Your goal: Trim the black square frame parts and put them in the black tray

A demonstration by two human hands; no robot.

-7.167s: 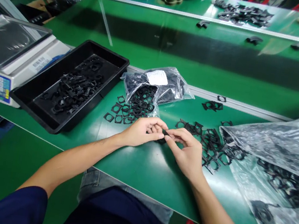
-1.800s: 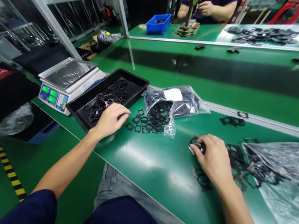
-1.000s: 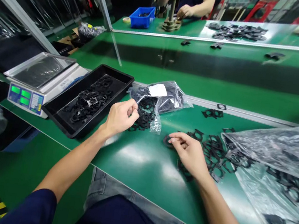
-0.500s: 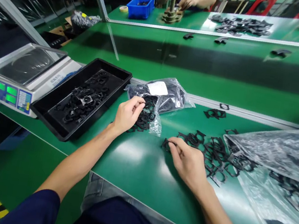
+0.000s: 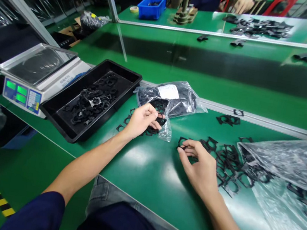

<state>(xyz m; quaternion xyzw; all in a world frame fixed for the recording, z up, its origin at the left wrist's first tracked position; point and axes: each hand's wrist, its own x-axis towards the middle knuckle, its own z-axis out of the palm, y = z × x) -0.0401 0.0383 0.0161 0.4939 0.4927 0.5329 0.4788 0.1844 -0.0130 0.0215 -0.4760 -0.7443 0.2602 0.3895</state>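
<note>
My left hand (image 5: 142,121) is over a pile of small black parts (image 5: 150,132) beside a clear plastic bag (image 5: 187,101) with a white label. Its thumb and forefinger pinch something too small to make out. To the right, my right hand (image 5: 200,164) grips a black ring-shaped part (image 5: 182,142) between thumb and fingers, low over the green table. Loose black frames (image 5: 227,158) lie just right of that hand, and a smaller group (image 5: 227,120) lies behind them.
A black tray (image 5: 82,134) of black parts stands at the left, next to a scale (image 5: 23,95). Open plastic bags (image 5: 296,154) with parts cover the right side. Beyond the metal rail, a person's hand (image 5: 242,3) is near a blue bin (image 5: 151,10) and a parts pile.
The view has shifted, so most things appear slightly farther right. My left hand's fingers have spread a little over the pile. My right hand's fingers have loosened somewhat around the black part.
</note>
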